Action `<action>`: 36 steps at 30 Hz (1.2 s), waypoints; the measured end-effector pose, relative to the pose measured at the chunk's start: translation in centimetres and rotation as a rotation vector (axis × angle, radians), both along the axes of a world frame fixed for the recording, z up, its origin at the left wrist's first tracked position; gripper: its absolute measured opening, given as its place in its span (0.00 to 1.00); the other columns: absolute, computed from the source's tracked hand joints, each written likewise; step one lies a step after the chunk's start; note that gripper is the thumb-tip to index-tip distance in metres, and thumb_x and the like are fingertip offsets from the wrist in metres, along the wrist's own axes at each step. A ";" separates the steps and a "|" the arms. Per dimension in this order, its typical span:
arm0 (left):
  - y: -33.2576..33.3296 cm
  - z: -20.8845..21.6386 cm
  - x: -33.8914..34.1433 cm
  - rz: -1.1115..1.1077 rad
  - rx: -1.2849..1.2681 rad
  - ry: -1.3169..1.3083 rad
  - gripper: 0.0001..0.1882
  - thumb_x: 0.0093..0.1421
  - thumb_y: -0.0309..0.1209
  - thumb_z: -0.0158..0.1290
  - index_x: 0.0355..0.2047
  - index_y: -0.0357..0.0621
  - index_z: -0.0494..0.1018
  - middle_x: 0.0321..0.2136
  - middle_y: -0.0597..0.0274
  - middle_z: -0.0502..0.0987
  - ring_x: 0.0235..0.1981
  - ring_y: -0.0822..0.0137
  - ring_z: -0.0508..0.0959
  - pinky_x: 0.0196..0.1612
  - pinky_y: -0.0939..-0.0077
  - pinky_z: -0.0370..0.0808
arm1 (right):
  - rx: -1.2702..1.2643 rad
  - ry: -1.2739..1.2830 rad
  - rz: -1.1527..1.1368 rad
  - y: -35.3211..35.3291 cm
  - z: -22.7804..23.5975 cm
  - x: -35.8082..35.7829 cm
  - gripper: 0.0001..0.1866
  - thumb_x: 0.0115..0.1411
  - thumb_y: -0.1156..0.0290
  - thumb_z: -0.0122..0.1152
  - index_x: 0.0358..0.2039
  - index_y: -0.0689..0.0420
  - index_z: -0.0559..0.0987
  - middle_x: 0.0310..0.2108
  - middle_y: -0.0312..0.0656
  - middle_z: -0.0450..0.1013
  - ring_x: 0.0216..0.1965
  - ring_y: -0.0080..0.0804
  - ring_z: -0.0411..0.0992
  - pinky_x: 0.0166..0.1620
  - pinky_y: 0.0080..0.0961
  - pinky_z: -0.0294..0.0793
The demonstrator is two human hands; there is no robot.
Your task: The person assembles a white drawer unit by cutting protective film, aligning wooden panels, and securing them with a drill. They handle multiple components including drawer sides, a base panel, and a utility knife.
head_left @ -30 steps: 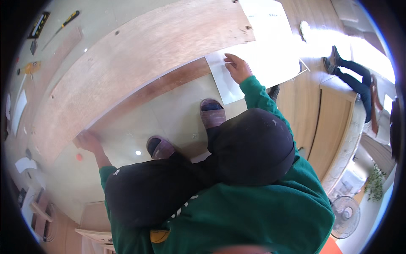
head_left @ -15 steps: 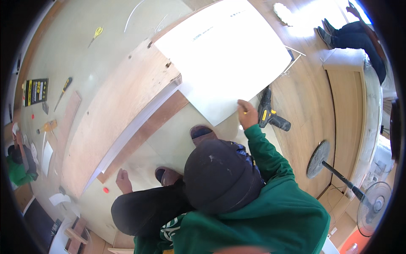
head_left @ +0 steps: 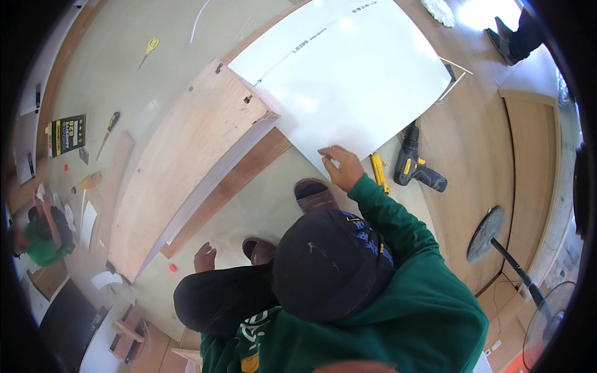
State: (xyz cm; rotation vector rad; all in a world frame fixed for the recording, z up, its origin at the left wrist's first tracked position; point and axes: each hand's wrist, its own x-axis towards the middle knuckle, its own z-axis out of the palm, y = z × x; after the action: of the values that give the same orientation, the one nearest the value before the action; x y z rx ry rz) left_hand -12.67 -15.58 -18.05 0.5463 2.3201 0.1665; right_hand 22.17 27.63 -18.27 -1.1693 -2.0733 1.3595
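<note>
floor (head_left: 254, 204), right fingers (head_left: 336, 151) at sheet (head_left: 348, 84)

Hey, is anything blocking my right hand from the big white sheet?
Nothing visible is: your right hand appears over the near corner of the white sheet, though contact is unclear. The yellow tool and the drill lie to the hand's right, not between.

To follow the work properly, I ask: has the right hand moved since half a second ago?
Yes: judged against the drill, the right hand has moved to the left, farther from it.
</note>
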 end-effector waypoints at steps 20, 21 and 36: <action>9.9 -1.4 -1.8 -0.168 0.293 0.424 0.21 0.60 0.29 0.56 0.53 0.36 0.70 0.54 0.43 0.71 0.58 0.47 0.67 0.61 0.59 0.63 | 0.068 -0.088 0.083 6.0 -1.4 -8.4 0.23 0.55 0.73 0.63 0.52 0.60 0.73 0.47 0.49 0.74 0.43 0.40 0.76 0.47 0.32 0.76; 10.5 -1.5 -2.0 -0.168 0.280 0.407 0.22 0.60 0.29 0.56 0.53 0.36 0.69 0.55 0.43 0.70 0.59 0.47 0.67 0.62 0.59 0.62 | 0.061 -0.097 0.071 5.7 -1.5 -8.8 0.24 0.54 0.73 0.63 0.53 0.60 0.73 0.48 0.50 0.74 0.44 0.42 0.76 0.48 0.34 0.75; 9.1 -3.1 -1.4 -0.046 0.330 0.359 0.25 0.59 0.27 0.55 0.56 0.34 0.66 0.59 0.41 0.65 0.62 0.45 0.62 0.64 0.56 0.59 | 0.180 -0.049 -0.065 5.3 -1.7 -7.2 0.24 0.53 0.72 0.62 0.51 0.61 0.73 0.47 0.53 0.73 0.46 0.49 0.74 0.51 0.38 0.72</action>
State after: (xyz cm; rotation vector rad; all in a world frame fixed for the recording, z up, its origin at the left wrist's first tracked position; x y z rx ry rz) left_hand -14.05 -6.47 -21.16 0.8521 2.6415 0.4691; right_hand 14.94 32.92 -19.94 -1.1919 -2.1217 1.0993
